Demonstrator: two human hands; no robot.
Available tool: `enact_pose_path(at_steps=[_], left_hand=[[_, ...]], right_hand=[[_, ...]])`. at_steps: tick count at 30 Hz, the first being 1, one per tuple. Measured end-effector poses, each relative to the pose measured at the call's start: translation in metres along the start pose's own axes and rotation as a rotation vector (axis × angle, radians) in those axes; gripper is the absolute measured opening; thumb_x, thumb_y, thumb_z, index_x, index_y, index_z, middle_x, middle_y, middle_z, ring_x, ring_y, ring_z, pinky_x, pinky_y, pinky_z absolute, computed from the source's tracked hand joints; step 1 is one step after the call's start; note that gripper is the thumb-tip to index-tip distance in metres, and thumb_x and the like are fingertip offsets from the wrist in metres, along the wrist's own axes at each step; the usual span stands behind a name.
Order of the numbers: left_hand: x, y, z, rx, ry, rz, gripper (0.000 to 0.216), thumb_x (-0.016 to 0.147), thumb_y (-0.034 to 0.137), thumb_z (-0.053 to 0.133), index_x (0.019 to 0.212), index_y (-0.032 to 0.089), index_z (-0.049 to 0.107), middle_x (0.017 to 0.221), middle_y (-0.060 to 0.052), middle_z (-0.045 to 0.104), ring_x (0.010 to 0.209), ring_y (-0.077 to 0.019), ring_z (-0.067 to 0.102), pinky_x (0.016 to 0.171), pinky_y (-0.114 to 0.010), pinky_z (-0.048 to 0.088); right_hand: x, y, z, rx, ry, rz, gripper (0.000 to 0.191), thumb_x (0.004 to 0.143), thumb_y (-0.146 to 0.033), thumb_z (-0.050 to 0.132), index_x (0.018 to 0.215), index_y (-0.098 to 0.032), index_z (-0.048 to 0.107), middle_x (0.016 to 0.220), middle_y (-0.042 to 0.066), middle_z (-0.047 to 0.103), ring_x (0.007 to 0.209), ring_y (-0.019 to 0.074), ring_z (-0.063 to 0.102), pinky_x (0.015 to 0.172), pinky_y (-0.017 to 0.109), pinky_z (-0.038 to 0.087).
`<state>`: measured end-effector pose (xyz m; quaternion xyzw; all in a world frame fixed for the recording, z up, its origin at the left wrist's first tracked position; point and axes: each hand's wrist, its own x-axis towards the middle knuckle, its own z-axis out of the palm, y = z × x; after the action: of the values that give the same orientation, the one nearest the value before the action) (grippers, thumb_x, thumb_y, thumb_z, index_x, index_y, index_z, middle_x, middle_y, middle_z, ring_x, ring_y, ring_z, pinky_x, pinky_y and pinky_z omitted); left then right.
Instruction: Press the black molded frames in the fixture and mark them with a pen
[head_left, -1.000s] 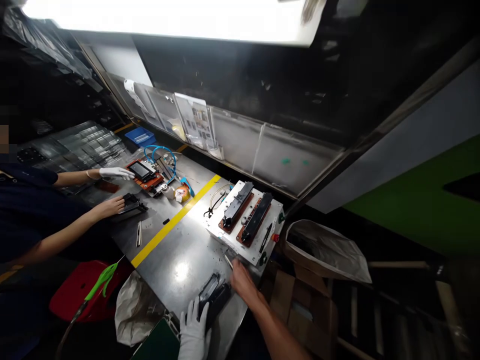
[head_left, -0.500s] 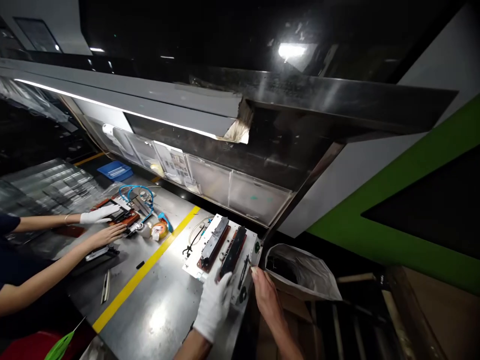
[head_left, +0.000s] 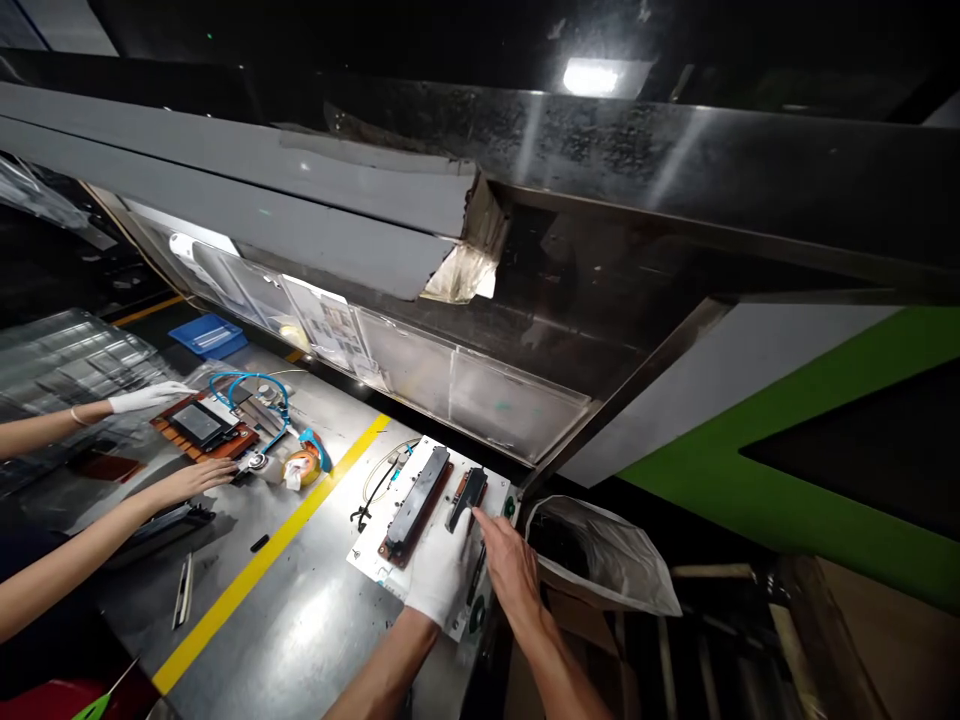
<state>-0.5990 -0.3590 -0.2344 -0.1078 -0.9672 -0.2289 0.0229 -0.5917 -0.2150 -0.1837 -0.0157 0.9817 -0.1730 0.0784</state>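
A white fixture plate lies at the right end of the steel bench. Its left brown slot holds a long black part. A shorter black part stands tilted over the right slot. My left hand, in a white glove, covers that part's lower end and grips it. My bare right hand is right beside it, with fingertips touching the part's right side. Whether it holds anything is hidden.
A co-worker's gloved hand and bare hand work at the left by an orange fixture with a dark screen, blue tubing and a yellow tape roll. A bag-lined bin stands right of the bench. A yellow line crosses it.
My head has tipped up further. Both my hands went from the bench's near edge up to the fixture, carrying the black part to the right slot. The co-worker's hands shifted slightly.
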Motion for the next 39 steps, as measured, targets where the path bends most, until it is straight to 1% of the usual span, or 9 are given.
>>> enact_pose_path(at_steps=[7,13,22,24,26,29,34,37,39], left_hand=[[0.001,-0.001,0.001,-0.055,-0.05,0.0,0.051,0.097,0.014,0.04,0.147,0.021,0.052,0.134,-0.014,0.068,0.117,-0.0254,0.068,0.102,-0.039,0.055],[0.002,-0.004,0.005,-0.06,-0.074,0.002,0.061,0.094,0.01,0.04,0.153,0.021,0.045,0.143,-0.016,0.063,0.126,-0.0279,0.064,0.107,-0.039,0.053],[0.015,0.011,-0.01,0.043,-0.032,-0.032,0.053,0.096,0.015,0.042,0.147,0.022,0.051,0.12,-0.015,0.072,0.104,-0.0278,0.071,0.088,-0.04,0.06],[0.009,0.01,-0.011,0.006,0.04,-0.004,0.053,0.098,0.019,0.044,0.15,0.023,0.046,0.126,-0.014,0.07,0.106,-0.0263,0.07,0.091,-0.04,0.06],[-0.005,0.004,-0.009,-0.021,0.182,0.039,0.052,0.098,0.026,0.05,0.149,0.018,0.044,0.135,-0.017,0.065,0.116,-0.0269,0.067,0.098,-0.042,0.058],[-0.037,-0.01,-0.003,0.024,0.365,0.126,0.046,0.096,0.029,0.057,0.139,0.014,0.052,0.133,-0.02,0.064,0.121,-0.0287,0.065,0.101,-0.044,0.058],[-0.075,-0.033,0.009,0.103,0.338,0.243,0.039,0.098,0.016,0.049,0.136,0.016,0.055,0.138,-0.022,0.061,0.126,-0.0276,0.064,0.095,-0.037,0.061],[-0.074,-0.041,0.013,0.137,0.3,0.239,0.042,0.098,0.018,0.051,0.14,0.015,0.052,0.139,-0.024,0.06,0.125,-0.0281,0.066,0.098,-0.038,0.06],[-0.07,-0.043,0.015,0.159,0.294,0.247,0.043,0.099,0.022,0.053,0.14,0.013,0.052,0.136,-0.026,0.062,0.116,-0.0286,0.07,0.094,-0.038,0.062]], right_hand=[[0.006,0.0,-0.008,-0.021,0.005,-0.03,0.049,0.104,-0.02,0.034,0.142,-0.04,0.057,0.102,0.002,0.072,0.076,0.0152,0.071,0.06,0.026,0.041],[0.01,-0.002,-0.01,-0.077,0.011,-0.026,0.05,0.104,-0.018,0.031,0.14,-0.039,0.058,0.102,0.002,0.072,0.081,0.0184,0.072,0.062,0.028,0.042],[0.019,-0.002,-0.008,-0.047,0.051,0.006,0.051,0.103,-0.017,0.033,0.141,-0.038,0.059,0.104,0.003,0.072,0.082,0.0186,0.073,0.066,0.027,0.046],[0.013,0.002,-0.001,0.009,0.105,0.005,0.052,0.103,-0.015,0.033,0.143,-0.036,0.058,0.106,0.005,0.072,0.086,0.0187,0.073,0.069,0.026,0.049],[0.001,0.005,0.007,0.095,0.17,-0.006,0.053,0.102,-0.014,0.032,0.145,-0.032,0.058,0.108,0.006,0.071,0.09,0.0188,0.072,0.074,0.025,0.052],[-0.025,0.002,0.013,0.191,0.193,-0.055,0.052,0.101,-0.014,0.033,0.142,-0.029,0.061,0.11,0.008,0.072,0.093,0.0189,0.072,0.079,0.026,0.054],[-0.055,-0.018,0.016,0.206,0.052,-0.09,0.048,0.102,-0.018,0.035,0.138,-0.029,0.064,0.106,0.006,0.072,0.089,0.0174,0.073,0.071,0.023,0.051],[-0.058,-0.025,0.021,0.186,0.023,-0.075,0.045,0.103,-0.02,0.036,0.135,-0.029,0.066,0.104,0.005,0.072,0.088,0.0174,0.073,0.069,0.022,0.05],[-0.057,-0.026,0.023,0.165,0.024,-0.073,0.044,0.103,-0.02,0.037,0.135,-0.03,0.066,0.104,0.005,0.072,0.088,0.0172,0.073,0.069,0.022,0.048]])
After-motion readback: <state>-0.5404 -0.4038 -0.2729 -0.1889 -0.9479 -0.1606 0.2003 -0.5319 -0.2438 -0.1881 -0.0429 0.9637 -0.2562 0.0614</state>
